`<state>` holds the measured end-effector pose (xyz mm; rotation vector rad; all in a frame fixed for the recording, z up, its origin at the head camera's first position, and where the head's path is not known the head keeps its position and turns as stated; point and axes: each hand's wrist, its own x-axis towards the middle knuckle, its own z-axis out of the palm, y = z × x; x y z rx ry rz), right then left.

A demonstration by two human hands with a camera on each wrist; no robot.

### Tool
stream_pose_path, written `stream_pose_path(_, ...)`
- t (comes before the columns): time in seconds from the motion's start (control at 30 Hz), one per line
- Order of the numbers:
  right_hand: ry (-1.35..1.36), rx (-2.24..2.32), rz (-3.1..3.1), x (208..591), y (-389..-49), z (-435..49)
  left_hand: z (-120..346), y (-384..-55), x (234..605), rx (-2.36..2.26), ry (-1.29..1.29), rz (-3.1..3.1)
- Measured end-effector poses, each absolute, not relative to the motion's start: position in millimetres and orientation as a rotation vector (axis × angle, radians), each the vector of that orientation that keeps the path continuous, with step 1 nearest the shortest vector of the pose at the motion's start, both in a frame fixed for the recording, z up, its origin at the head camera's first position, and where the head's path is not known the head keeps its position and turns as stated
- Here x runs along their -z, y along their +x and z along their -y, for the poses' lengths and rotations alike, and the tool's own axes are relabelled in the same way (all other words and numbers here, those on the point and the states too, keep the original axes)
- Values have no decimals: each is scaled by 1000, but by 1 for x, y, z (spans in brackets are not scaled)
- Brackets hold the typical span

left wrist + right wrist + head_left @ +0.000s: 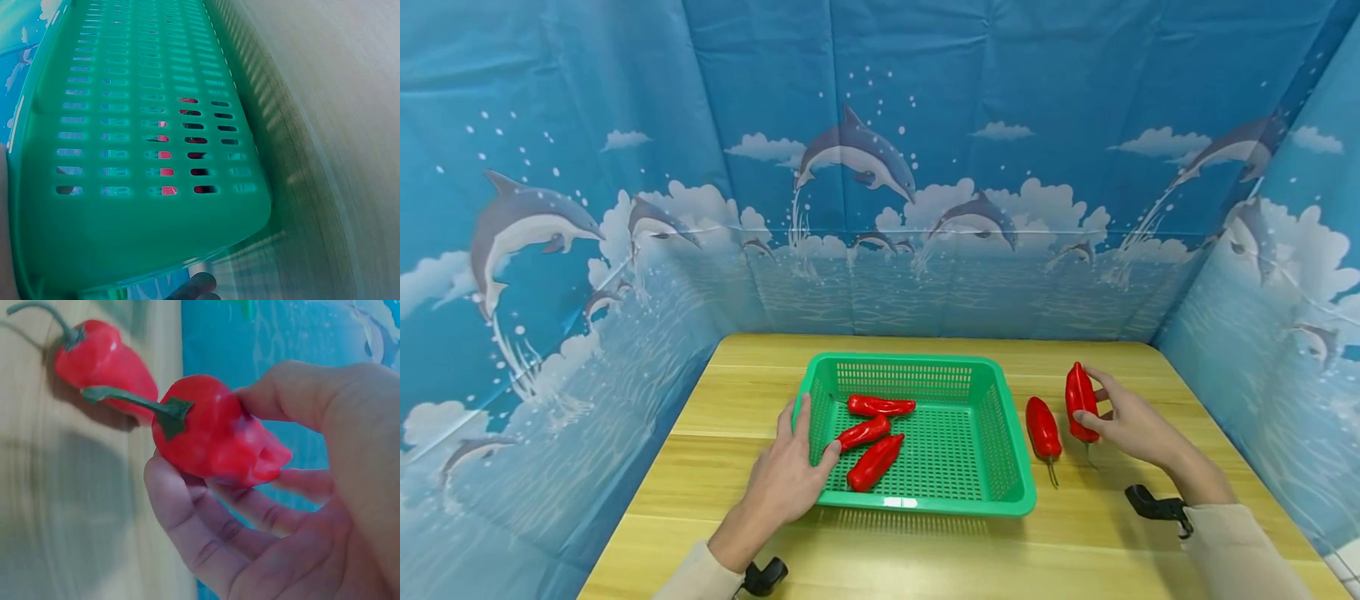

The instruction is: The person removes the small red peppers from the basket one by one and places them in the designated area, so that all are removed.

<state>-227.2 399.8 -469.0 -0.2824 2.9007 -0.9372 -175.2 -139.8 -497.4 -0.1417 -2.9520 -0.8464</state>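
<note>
My left hand (786,479) holds the near left corner of a green plastic basket (925,502), its thumb over the rim and its fingers along the left side. Several red peppers lie inside, among them a pepper (876,462) near the front. The left wrist view shows the basket's slotted wall (137,231) up close, with red showing through the slots. To the right of the basket, my right hand (1127,421) grips a red pepper (206,431) between thumb and fingers, its green stem pointing away from the palm. Another red pepper (1042,427) lies between that hand and the basket.
Everything stands on a light wooden table (700,467). A blue curtain (955,283) printed with dolphins hangs behind it and along both sides. Black straps with small mounts (1153,504) sit on the wrists.
</note>
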Motion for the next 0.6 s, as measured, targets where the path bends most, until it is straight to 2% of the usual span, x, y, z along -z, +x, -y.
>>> stream_pose_path(0.6,-189,1054,-2731,502,-239,-414,139,-174,496,844,-131,2959)
